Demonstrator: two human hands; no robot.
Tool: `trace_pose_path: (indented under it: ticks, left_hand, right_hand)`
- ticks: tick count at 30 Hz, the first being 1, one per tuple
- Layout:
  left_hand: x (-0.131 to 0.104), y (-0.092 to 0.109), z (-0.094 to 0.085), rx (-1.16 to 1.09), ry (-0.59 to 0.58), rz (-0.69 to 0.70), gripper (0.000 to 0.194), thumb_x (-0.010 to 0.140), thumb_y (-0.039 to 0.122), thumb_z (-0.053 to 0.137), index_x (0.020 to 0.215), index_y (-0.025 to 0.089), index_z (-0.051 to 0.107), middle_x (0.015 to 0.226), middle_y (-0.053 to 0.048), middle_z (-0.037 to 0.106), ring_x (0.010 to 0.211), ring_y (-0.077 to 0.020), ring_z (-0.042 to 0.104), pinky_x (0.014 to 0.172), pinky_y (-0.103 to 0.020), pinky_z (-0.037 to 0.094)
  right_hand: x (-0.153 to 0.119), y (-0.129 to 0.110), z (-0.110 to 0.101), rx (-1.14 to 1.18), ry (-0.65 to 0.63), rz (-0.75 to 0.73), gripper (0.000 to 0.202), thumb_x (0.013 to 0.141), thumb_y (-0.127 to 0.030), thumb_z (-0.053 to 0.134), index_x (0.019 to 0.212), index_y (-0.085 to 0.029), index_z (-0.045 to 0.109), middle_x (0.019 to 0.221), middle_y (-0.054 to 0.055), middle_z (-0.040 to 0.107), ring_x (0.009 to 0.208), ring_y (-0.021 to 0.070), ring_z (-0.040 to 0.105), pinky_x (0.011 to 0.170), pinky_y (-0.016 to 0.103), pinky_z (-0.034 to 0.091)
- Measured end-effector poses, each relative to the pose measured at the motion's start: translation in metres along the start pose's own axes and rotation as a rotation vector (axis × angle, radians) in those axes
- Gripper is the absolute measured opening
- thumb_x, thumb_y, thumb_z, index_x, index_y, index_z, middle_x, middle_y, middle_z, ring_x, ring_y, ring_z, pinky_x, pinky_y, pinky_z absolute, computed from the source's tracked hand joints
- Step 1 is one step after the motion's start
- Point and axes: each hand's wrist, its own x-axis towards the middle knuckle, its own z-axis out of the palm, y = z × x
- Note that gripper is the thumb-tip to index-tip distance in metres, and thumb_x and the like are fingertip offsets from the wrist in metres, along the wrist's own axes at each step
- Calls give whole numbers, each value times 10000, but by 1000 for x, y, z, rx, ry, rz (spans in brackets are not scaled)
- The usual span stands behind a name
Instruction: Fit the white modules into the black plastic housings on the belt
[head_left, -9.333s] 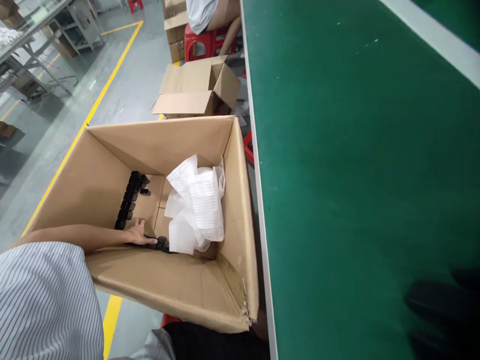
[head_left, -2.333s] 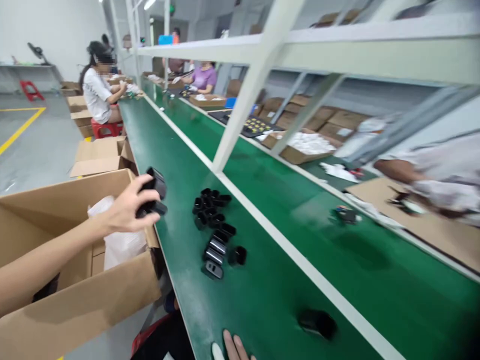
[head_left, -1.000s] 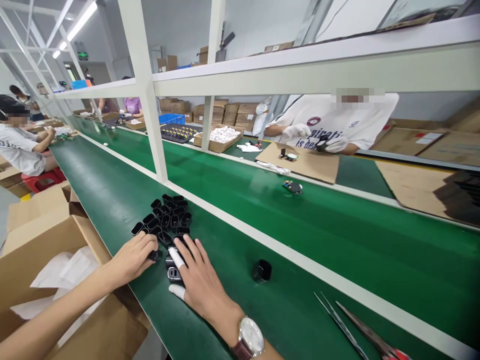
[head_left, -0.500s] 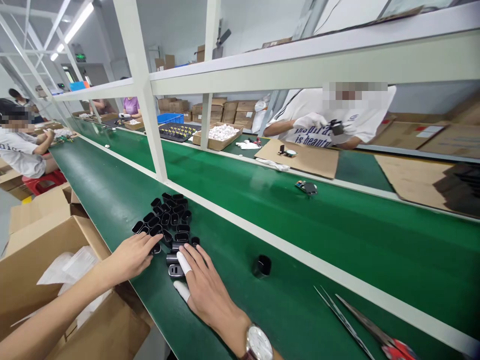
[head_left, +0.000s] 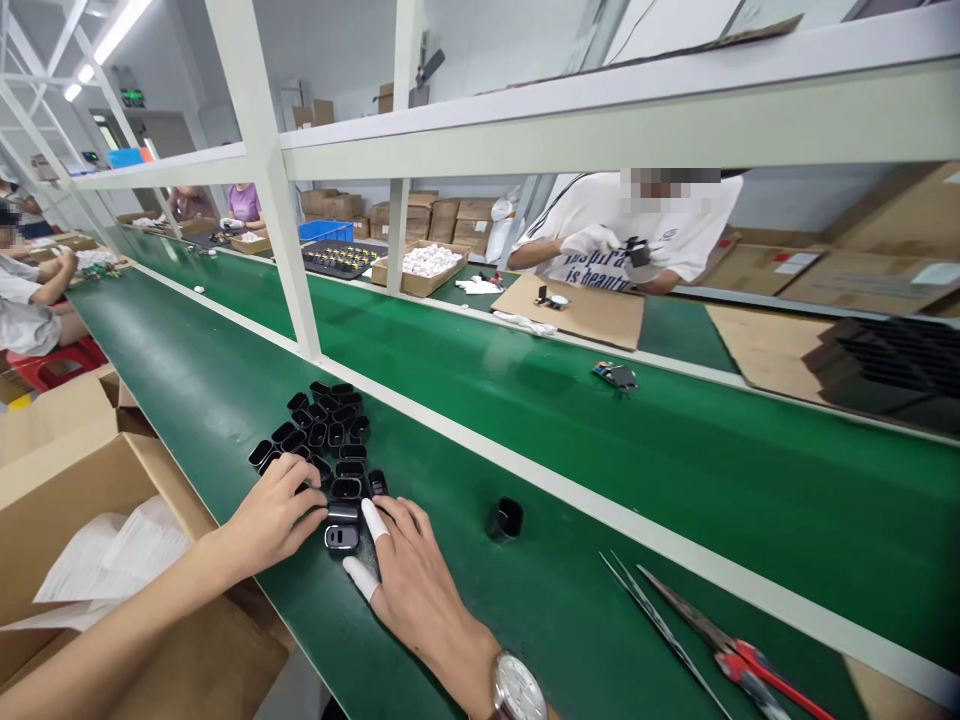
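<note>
Many small black oval housings (head_left: 317,435) are bunched on the green bench. My left hand (head_left: 277,510) rests at the near left side of the bunch, fingers apart and curved, thumb tip at a housing lying on its side (head_left: 343,513). A housing with two slots in its end (head_left: 342,539) lies just nearer. My right hand (head_left: 409,570), with white covers on thumb and index finger and a watch on the wrist, is spread at the right side, its fingertips beside another housing (head_left: 377,483). Neither hand has anything grasped.
One black housing (head_left: 505,519) stands apart on the right. Tweezers (head_left: 660,630) and red-handled scissors (head_left: 731,650) lie at the front right. A cardboard box (head_left: 82,500) is at the left. Across the green strip, a person (head_left: 630,235) in gloves holds a black part.
The view has shifted slightly. My left hand has drawn back toward the near housings with its fingers curled more. My right hand has slid off the housings to their right side.
</note>
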Motion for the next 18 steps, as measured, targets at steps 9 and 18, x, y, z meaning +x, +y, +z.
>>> trace_pose_path:
  ticks: [9, 18]
  left_hand:
    - [1, -2, -9, -59, 48, -38, 323, 1065, 233, 558, 1374, 273, 644, 1357, -143, 578, 1266, -334, 502, 1081, -581, 449]
    - [-25, 21, 9, 32, -7, 50, 474, 934, 377, 784, 1344, 203, 621, 1311, -182, 605, 1254, -405, 517, 985, -572, 511]
  right_hand:
    - [-8, 3, 1, -135, -8, -13, 151, 1016, -256, 647, 946, -137, 707, 1186, 179, 684, 1294, 372, 547, 1114, 567, 470]
    - [-4, 16, -16, 7, 5, -5, 299, 1058, -264, 587, 1311, -109, 625, 1278, 193, 600, 1241, 353, 540, 985, 532, 585]
